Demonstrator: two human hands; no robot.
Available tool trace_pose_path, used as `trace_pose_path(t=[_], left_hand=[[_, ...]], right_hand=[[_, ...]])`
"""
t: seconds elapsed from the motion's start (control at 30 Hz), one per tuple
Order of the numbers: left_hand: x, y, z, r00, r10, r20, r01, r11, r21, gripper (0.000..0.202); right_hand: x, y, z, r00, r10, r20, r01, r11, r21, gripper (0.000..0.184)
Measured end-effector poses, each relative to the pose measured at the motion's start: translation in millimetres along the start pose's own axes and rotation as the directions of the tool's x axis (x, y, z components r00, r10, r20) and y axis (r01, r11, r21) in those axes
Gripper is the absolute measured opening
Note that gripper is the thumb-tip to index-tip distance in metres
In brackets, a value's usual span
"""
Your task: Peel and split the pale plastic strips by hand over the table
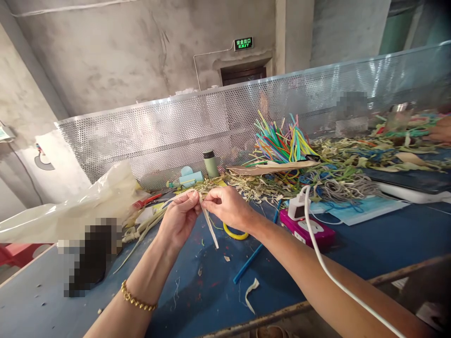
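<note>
My left hand (pixel 181 213) is closed in a pinch around a pale, flat strip (pixel 211 230), possibly a plant fibre, whose loose end hangs below my fingers. Thumb to forefinger, my right hand (pixel 229 206) pinches at the same strip, close beside the left fingertips. The exact grip between the fingers is too small to make out. Below my right wrist lies a yellow ring (pixel 235 233), partly hidden by the hand. A blue tube (pixel 252 263) rests slantwise on the blue table (pixel 197 300). Long pale green strands (pixel 144 232) lie left of my left hand.
A magenta box (pixel 322 233) with a white plug (pixel 296 207) and cable stands right. Behind are dry leaf scraps (pixel 253 185), colourful tubes (pixel 282 141), a green bottle (pixel 210 165) and a perforated metal screen (pixel 158 136). Another person's hand (pixel 440 130) shows far right.
</note>
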State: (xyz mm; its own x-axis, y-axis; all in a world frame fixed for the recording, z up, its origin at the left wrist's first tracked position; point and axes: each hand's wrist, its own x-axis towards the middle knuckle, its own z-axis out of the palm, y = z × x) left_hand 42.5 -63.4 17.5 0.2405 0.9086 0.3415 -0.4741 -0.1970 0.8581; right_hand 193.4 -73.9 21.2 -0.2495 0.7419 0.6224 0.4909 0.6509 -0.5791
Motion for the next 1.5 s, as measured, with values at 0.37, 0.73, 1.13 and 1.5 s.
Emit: trace_pose_path(t=[0.37, 0.73, 1.13, 1.5], left_hand=[[-3.3, 6.1, 3.8, 0.992, 0.129, 0.001, -0.126, 0.973, 0.196, 0.026], [-3.4, 5.2, 2.8, 0.999, 0.041, -0.027, -0.032, 0.956, 0.292, 0.021], [-2.5, 7.7, 1.0, 0.989, -0.120, 0.085, 0.113, 0.990, 0.084, 0.021], [-2.1, 4.9, -1.2, 0.994, 0.037, 0.105, -0.082, 0.887, 0.454, 0.022]], right_hand=[[1.1, -6.4, -17.6, 0.994, 0.058, -0.091, -0.043, 0.986, 0.160, 0.017], [3.4, -0.3, -11.0, 0.999, 0.007, -0.032, 0.000, 0.977, 0.211, 0.009], [3.0, -0.9, -15.5, 0.985, -0.162, -0.054, 0.168, 0.973, 0.155, 0.007], [4.0, -1.7, -23.0, 0.987, -0.116, -0.115, 0.115, 0.993, -0.017, 0.013]])
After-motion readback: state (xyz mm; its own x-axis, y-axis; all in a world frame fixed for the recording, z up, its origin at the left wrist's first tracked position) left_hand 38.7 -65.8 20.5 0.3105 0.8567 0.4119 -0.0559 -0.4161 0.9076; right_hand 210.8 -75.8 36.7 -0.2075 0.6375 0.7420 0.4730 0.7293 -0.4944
